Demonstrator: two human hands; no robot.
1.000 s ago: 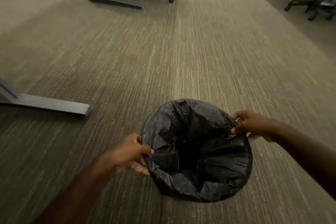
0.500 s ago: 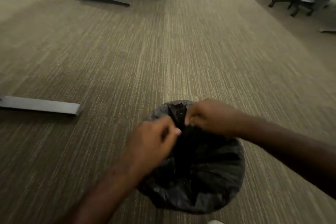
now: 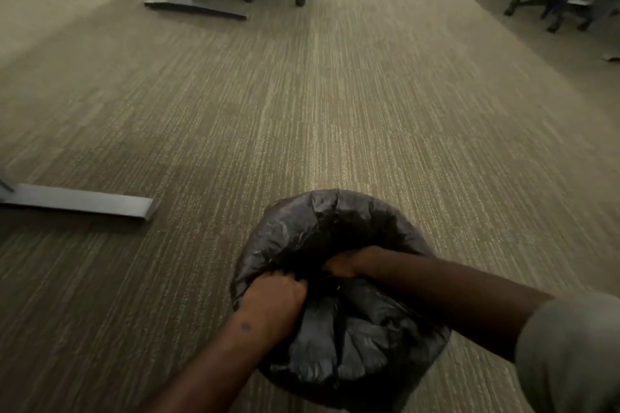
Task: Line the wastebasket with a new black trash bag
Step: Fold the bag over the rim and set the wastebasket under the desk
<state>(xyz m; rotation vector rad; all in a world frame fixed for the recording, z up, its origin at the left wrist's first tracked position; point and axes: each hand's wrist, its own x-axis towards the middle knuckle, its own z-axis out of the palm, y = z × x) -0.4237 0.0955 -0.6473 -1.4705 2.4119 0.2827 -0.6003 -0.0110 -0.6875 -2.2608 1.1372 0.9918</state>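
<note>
Both hands are bunched in the black trash bag (image 3: 349,339), lower middle of the frame: left hand (image 3: 273,295) clenched on plastic, right hand (image 3: 345,261) gripping a fold. The wastebasket is hidden underneath. Yanking too hard could pull the draped edge off. A second ago they were at the sides.

Black trash bag (image 3: 352,339), shiny and crinkly, pulled over the round wastebasket's top. Covers the whole wastebasket. Sits on the floor, middle bunched and pushed down inside.
</note>
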